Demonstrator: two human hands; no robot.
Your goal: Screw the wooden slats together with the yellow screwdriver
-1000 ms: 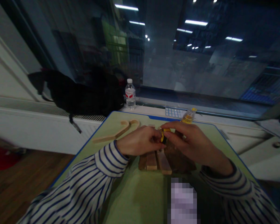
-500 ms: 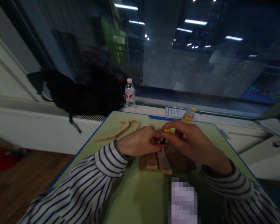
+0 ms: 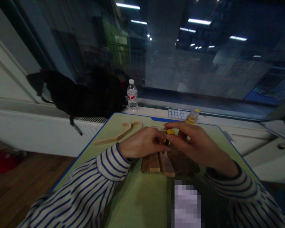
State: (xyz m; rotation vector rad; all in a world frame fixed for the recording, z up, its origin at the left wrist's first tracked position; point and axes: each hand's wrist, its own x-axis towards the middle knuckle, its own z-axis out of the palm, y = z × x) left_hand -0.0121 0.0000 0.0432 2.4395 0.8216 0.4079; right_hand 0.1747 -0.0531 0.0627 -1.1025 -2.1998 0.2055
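Observation:
My left hand is closed in a pinch at the near side of a small yellow-and-black tool. My right hand grips the same tool from the right, with its thumb and fingers around the yellow rounded top. The tool's exact kind is hidden by the fingers. Below my hands lie two flat wooden strips, a left strip and a right strip, side by side at a slight angle. They rest on a brown board; my hands cover their far ends.
A curved wooden piece lies on the green table, left of my hands. Behind the table's far edge stand a water bottle and a clear container with yellow contents. A black bag sits on the sill. A pixelated patch covers the front.
The yellow top of the tool has turned and shows rounder between my fingers. My left fingers have shifted slightly, with the thumb now farther right. The wooden strips stay in place.

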